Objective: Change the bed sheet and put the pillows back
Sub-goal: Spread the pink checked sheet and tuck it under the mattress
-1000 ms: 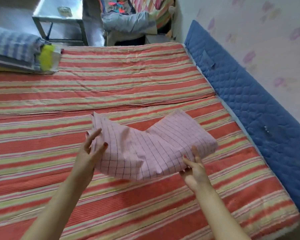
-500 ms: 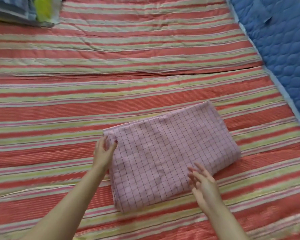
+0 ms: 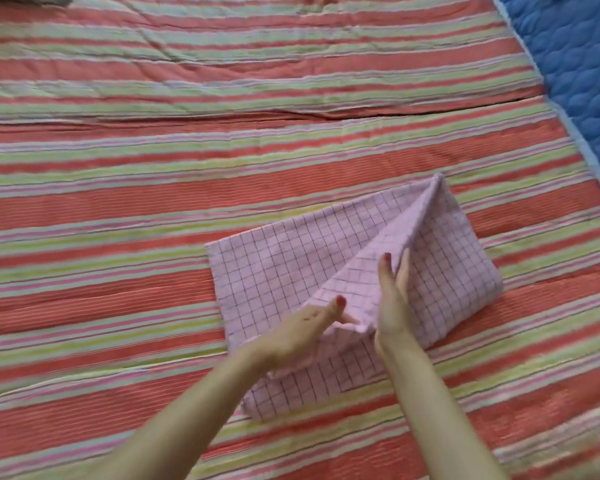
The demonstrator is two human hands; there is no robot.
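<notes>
**Fresh sheet starts to open on the striped bed**

Fingers first, from the head camera, the only view on offer: the left hand [image 3: 305,327] pinches a loose corner of the pink checked sheet [image 3: 274,271], thumb on top, and lifts that top layer off the stack. The right hand [image 3: 392,299] stands on edge just beside it, fingers [image 3: 385,268] straight and laid flat against the raised flap, pressing rather than clutching. Between the two hands the layer peaks into a ridge that runs up to the sheet's far corner.

And where is the sheet? Right of centre on the bed, most of it a folded rectangle lying flat on the red, green and pink striped mattress cover [image 3: 153,202]. A blue quilted panel [image 3: 579,64] runs along the bed's far right edge.

Progress check: early days, by my reading. The bed looks stripped down to the striped cover and the clean sheet is on it, but only the first fold is coming open. Spreading, squaring to the edges and tucking all lie ahead, and no pillow shows clearly in this shot, so that job looks untouched too.
</notes>
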